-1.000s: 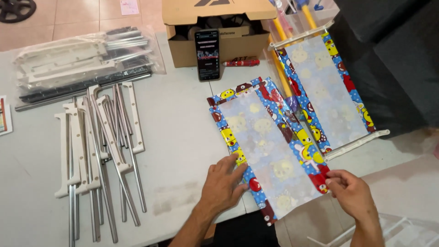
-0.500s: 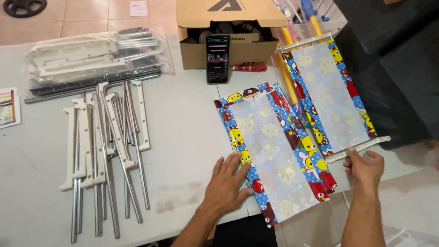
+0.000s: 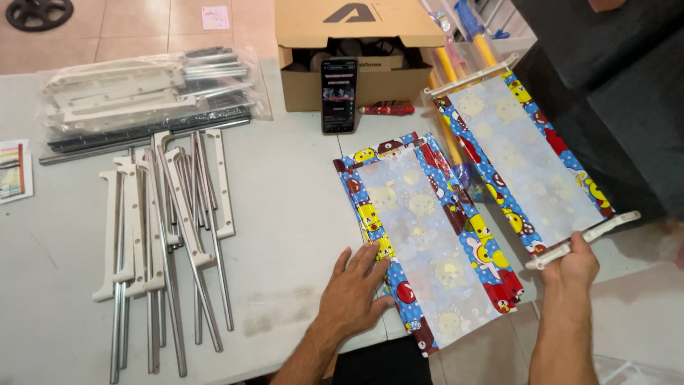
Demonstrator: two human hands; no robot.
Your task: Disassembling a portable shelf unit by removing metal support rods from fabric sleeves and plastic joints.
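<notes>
Far L edge of grey table (image 3: 299, 214): 1 small colourful leaflet (image 3: 13, 171), partly cut off by frame. Top L corner, on tiled floor: 1 black wheel-like part (image 3: 35, 12). Next R: 1 clear plastic bag (image 3: 142, 96) of white plastic brackets & metal rods, sealed, lying flat. Below it: loose pile of white plastic side pieces (image 3: 125, 221) mixed w/ metal tubes (image 3: 206, 285), all lengthwise toward viewer; approx 5 white pieces, tubes overlap too much to count. Centre back: 1 open cardboard box (image 3: 356, 43), dark parts inside; 1 smartphone (image 3: 339, 95) propped upright against its front, screen lit; 1 red marker-like item (image 3: 385, 110) lying just R of phone. Centre R: 2 cartoon-print fabric panels, pale centre, blue/red/yellow borders. Near panel (image 3: 427, 242) lies flat on table, lower end hanging past table edge. L hand (image 3: 354, 292) flat, fingers spread wide, pressing on L border of near panel, nothing gripped. Far panel (image 3: 524, 164) stretched betw 2 white plastic end bars, angled off table's R side, top bar (image 3: 470, 73) near box. R hand (image 3: 573, 264) closed around the lower white end bar (image 3: 584, 239), gripping from below. Behind far panel: yellow & blue tubes (image 3: 474, 39), about 3, partly hidden. Far R: dark upholstered surface (image 3: 613, 85).
</notes>
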